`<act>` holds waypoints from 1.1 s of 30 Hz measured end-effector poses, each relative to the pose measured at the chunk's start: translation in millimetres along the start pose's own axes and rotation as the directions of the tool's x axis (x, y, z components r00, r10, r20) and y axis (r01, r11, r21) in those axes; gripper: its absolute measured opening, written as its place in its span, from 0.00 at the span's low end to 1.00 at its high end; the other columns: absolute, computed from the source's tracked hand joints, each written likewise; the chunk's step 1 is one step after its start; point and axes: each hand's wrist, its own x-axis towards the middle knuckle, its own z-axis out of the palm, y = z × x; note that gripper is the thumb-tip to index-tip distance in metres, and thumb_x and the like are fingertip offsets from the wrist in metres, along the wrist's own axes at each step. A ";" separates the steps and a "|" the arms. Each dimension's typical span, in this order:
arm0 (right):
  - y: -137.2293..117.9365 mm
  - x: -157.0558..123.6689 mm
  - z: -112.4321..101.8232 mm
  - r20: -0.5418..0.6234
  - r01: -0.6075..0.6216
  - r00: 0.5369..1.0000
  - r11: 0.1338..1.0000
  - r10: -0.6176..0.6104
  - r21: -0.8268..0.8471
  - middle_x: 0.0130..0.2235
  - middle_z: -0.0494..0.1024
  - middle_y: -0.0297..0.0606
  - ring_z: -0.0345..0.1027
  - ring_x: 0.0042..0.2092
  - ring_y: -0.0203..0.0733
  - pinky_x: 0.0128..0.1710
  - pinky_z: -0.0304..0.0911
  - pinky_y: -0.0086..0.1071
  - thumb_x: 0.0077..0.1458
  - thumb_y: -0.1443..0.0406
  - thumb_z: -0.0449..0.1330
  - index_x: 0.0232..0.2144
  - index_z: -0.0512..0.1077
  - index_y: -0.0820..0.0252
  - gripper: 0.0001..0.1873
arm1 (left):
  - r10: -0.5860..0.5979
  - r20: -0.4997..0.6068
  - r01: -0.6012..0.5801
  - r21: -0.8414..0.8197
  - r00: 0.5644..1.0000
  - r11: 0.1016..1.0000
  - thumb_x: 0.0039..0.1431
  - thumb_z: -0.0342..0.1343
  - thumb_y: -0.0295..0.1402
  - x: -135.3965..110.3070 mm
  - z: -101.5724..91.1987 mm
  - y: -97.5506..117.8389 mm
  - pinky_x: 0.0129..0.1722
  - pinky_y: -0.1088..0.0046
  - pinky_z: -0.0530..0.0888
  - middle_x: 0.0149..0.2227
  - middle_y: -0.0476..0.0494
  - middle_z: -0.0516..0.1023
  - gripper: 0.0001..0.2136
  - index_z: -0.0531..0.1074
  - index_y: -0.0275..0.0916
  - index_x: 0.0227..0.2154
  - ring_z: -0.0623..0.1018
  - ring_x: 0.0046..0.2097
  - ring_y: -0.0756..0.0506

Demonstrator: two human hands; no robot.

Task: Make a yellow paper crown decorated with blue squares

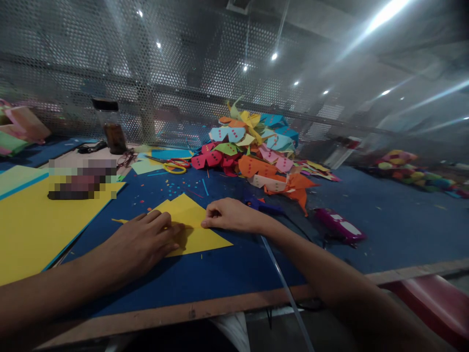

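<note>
A folded yellow paper sheet [190,225] lies on the blue table cover [227,274] in front of me. My left hand [142,242] lies flat on its left part, fingers stretched out and pressing it down. My right hand [229,215] rests on the paper's right edge with the fingers curled and pinched against the fold. A pile of folded coloured paper shapes [256,151] with dot patterns sits behind the sheet.
Large yellow sheets [32,230] lie at the left. Scissors [174,166] with yellow and red handles and a dark jar [113,137] stand further back. A blue glue gun [262,205] and a magenta tool [339,225] lie at the right. A perforated metal screen [183,73] closes the back.
</note>
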 end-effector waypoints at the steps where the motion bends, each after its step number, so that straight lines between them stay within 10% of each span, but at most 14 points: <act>1: 0.8 0.1 0.0 0.000 0.006 1.000 1.000 -0.006 0.002 0.35 0.83 0.36 0.73 0.35 0.40 0.31 0.51 0.30 0.63 0.56 0.67 0.36 0.83 0.60 0.13 | 0.006 -0.003 -0.006 0.001 1.000 1.000 0.71 0.55 0.26 0.2 -0.2 -0.1 0.52 0.53 0.76 0.47 0.41 0.79 0.11 0.80 0.45 0.47 0.78 0.45 0.39; 33: 0.1 -3.1 -5.7 0.029 -0.058 0.998 0.993 0.062 -0.104 0.34 0.81 0.35 0.69 0.34 0.39 0.30 0.48 0.30 0.64 0.53 0.65 0.35 0.78 0.58 0.15 | -0.002 0.017 0.001 0.035 1.000 0.999 0.70 0.55 0.25 0.6 -2.0 -0.4 0.48 0.57 0.78 0.45 0.40 0.79 0.13 0.78 0.43 0.52 0.78 0.44 0.39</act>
